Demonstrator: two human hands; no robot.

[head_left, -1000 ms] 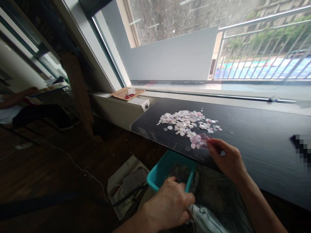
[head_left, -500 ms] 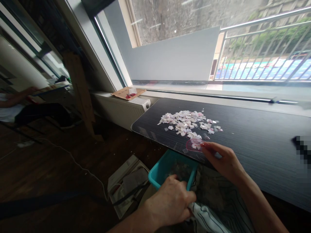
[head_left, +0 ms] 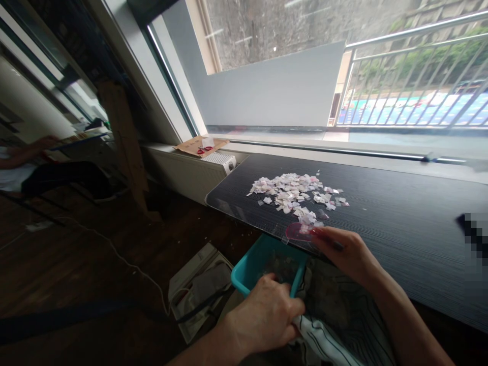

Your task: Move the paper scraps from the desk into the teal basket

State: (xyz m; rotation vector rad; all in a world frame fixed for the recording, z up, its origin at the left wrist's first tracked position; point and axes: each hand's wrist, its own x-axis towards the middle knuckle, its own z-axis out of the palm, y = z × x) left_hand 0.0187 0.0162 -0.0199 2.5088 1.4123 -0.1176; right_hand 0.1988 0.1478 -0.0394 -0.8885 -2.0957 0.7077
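Note:
A pile of small pink and white paper scraps (head_left: 293, 192) lies on the dark table (head_left: 381, 203). My right hand (head_left: 345, 251) pinches a thin translucent pink plastic piece (head_left: 299, 231) that lies flat on the table near its front edge, with a few scraps on and beside it. Below the edge, my left hand (head_left: 267, 315) grips the rim of a teal plastic bin (head_left: 253, 264) held just under the table, over my patterned clothing (head_left: 335, 325).
A white radiator (head_left: 221, 160) with cardboard and red scissors (head_left: 202, 149) on top stands left of the table. A window with railing runs behind. On the dark floor lie a cable (head_left: 125, 264) and a white device (head_left: 202, 290). Another person's arm (head_left: 26, 152) shows far left.
My right hand has slid the pink piece with a few scraps leftward and toward the table's front edge, closer to the bin. My left hand stays on the bin.

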